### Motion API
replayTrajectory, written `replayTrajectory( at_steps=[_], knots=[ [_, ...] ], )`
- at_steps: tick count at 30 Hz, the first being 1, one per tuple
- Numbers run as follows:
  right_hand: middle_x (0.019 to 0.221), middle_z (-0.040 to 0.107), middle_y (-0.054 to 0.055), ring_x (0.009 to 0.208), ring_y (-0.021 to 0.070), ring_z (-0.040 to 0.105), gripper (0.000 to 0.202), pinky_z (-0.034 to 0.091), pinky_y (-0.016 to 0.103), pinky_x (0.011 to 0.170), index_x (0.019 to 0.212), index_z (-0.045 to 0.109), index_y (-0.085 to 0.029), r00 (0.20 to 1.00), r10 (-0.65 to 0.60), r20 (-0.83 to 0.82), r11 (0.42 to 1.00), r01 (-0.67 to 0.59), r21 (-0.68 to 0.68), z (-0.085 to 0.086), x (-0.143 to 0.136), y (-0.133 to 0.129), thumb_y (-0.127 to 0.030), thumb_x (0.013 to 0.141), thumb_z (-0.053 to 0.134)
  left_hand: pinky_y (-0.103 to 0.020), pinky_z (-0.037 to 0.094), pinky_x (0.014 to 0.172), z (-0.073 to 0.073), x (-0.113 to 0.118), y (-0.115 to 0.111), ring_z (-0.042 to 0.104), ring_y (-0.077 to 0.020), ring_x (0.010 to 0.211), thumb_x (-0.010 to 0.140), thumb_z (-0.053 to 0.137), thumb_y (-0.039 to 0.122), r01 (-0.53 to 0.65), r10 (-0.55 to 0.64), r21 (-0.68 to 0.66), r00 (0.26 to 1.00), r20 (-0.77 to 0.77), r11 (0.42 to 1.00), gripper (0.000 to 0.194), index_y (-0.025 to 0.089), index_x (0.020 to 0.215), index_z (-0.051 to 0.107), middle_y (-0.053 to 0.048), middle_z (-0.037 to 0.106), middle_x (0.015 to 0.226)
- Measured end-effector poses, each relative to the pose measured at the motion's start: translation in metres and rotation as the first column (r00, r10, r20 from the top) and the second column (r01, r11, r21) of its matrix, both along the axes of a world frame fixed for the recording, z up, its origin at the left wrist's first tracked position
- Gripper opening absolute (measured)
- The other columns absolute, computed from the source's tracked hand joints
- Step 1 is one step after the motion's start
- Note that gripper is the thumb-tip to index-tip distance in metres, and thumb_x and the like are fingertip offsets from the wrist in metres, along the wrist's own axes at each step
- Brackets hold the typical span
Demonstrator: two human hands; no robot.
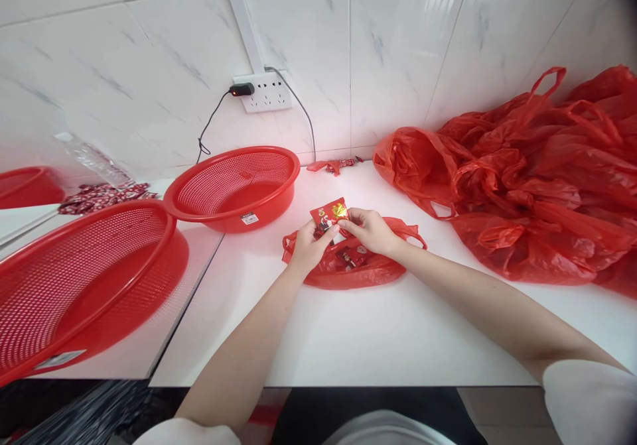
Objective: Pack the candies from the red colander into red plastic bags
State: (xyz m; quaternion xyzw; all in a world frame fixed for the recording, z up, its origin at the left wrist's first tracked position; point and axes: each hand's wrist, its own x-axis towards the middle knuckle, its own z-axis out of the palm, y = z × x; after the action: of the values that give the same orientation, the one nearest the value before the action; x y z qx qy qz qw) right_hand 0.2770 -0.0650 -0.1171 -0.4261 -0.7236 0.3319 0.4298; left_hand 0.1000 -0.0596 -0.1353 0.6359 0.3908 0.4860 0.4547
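A small red packet (324, 214) with gold and white printing is held up between both hands. My left hand (312, 245) pinches its lower left side, thumb on the front. On the right edge, my right hand (369, 230) grips it with thumb and fingers closed. Directly beneath lies a red plastic bag (365, 276), spread with its mouth up on the white table (348, 339). Inside the bag sits a dark red wrapped piece (352, 256), partly covered by the hands. What the packet contains cannot be seen.
Two red perforated baskets, a nearer one (164, 246) and a farther one (239, 216), stand on the left. Behind them lie a clear bottle (97, 160) and red patterned wrappers (104, 197). Red plastic bags (537, 193) heap up at right. A power strip (266, 93) is on the wall.
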Motion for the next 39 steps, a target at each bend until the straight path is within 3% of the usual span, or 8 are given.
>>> replayTrajectory(
  at_steps=[7, 11, 14, 18, 29, 35, 37, 39],
  knots=[
    [0.063, 0.059, -0.002, 0.060, 0.0130, 0.050, 0.038, 0.040, 0.027, 0.062, 0.066, 0.058, -0.018, 0.997, 0.071, -0.023, 0.997, -0.071, -0.020, 0.008, 0.001, -0.005, -0.051, 0.084, 0.059, -0.031, 0.050, 0.079, 0.001, -0.001, -0.002, 0.066, -0.0196, 0.084, 0.080, 0.068, 0.041, 0.024, -0.019, -0.039, 0.992, 0.122, 0.999, 0.029, 0.017, 0.096, 0.070, -0.004, 0.072, 0.090],
    [0.072, 0.063, 0.000, 0.063, 0.0134, 0.052, 0.039, 0.042, 0.027, 0.063, 0.076, 0.064, -0.017, 0.993, 0.077, -0.086, 0.988, -0.087, -0.124, 0.006, 0.000, -0.005, -0.055, 0.079, 0.064, -0.029, 0.051, 0.073, 0.004, -0.002, -0.001, 0.065, -0.0175, 0.076, 0.078, 0.071, 0.040, -0.049, 0.057, -0.052, 0.985, 0.161, 0.997, 0.028, 0.015, 0.091, 0.071, -0.002, 0.072, 0.082],
    [0.084, 0.066, 0.002, 0.073, 0.0153, 0.057, 0.038, 0.045, 0.029, 0.071, 0.088, 0.065, -0.017, 0.988, 0.054, -0.146, 0.989, -0.073, -0.130, 0.004, -0.001, -0.003, -0.055, 0.083, 0.059, -0.028, 0.051, 0.072, 0.005, -0.003, 0.000, 0.065, -0.0173, 0.076, 0.077, 0.071, 0.039, -0.069, 0.073, -0.036, 0.989, 0.127, 0.997, 0.029, 0.015, 0.093, 0.071, -0.003, 0.073, 0.083],
    [0.077, 0.060, 0.000, 0.069, 0.0140, 0.053, 0.034, 0.044, 0.028, 0.068, 0.080, 0.059, -0.018, 0.979, 0.068, -0.193, 0.991, -0.088, -0.096, 0.004, -0.002, -0.004, -0.052, 0.084, 0.059, -0.028, 0.051, 0.069, 0.006, -0.004, 0.000, 0.065, -0.0175, 0.074, 0.077, 0.071, 0.039, -0.042, 0.042, -0.013, 0.998, 0.042, 0.999, 0.029, 0.015, 0.093, 0.071, -0.003, 0.072, 0.083],
    [0.067, 0.052, -0.003, 0.061, 0.0125, 0.046, 0.033, 0.039, 0.027, 0.061, 0.076, 0.051, -0.019, 0.997, 0.037, -0.062, 0.997, -0.041, -0.072, -0.003, -0.004, -0.005, -0.050, 0.089, 0.054, -0.026, 0.047, 0.065, 0.011, -0.002, -0.009, 0.059, -0.0147, 0.069, 0.081, 0.065, 0.038, -0.040, 0.042, 0.061, 0.998, -0.039, 0.997, 0.023, 0.016, 0.079, 0.064, -0.001, 0.064, 0.075],
    [0.066, 0.052, -0.003, 0.061, 0.0120, 0.046, 0.035, 0.040, 0.027, 0.061, 0.072, 0.051, -0.019, 0.981, 0.066, -0.180, 0.992, -0.083, -0.092, 0.003, -0.006, -0.013, -0.050, 0.084, 0.062, -0.024, 0.040, 0.057, 0.020, -0.006, -0.016, 0.048, -0.0107, 0.058, 0.082, 0.064, 0.038, -0.038, 0.057, 0.196, 0.994, -0.092, 0.980, 0.028, 0.018, 0.067, 0.053, 0.004, 0.049, 0.061],
    [0.067, 0.054, -0.002, 0.062, 0.0123, 0.047, 0.035, 0.041, 0.027, 0.062, 0.070, 0.052, -0.019, 0.969, 0.073, -0.235, 0.990, -0.099, -0.099, 0.003, -0.005, -0.012, -0.049, 0.082, 0.065, -0.025, 0.043, 0.061, 0.027, -0.011, -0.013, 0.053, -0.0121, 0.062, 0.087, 0.057, 0.039, -0.023, 0.050, 0.265, 0.994, -0.094, 0.964, 0.026, 0.018, 0.073, 0.056, 0.002, 0.054, 0.066],
    [0.066, 0.053, -0.002, 0.061, 0.0119, 0.047, 0.035, 0.040, 0.027, 0.061, 0.070, 0.052, -0.019, 0.958, 0.056, -0.282, 0.991, -0.089, -0.105, 0.001, -0.004, -0.011, -0.049, 0.081, 0.066, -0.027, 0.047, 0.070, 0.041, -0.023, -0.009, 0.058, -0.0147, 0.075, 0.090, 0.052, 0.038, -0.110, 0.162, 0.391, 0.981, -0.103, 0.914, 0.023, 0.018, 0.084, 0.061, -0.002, 0.061, 0.082]
  ],
)
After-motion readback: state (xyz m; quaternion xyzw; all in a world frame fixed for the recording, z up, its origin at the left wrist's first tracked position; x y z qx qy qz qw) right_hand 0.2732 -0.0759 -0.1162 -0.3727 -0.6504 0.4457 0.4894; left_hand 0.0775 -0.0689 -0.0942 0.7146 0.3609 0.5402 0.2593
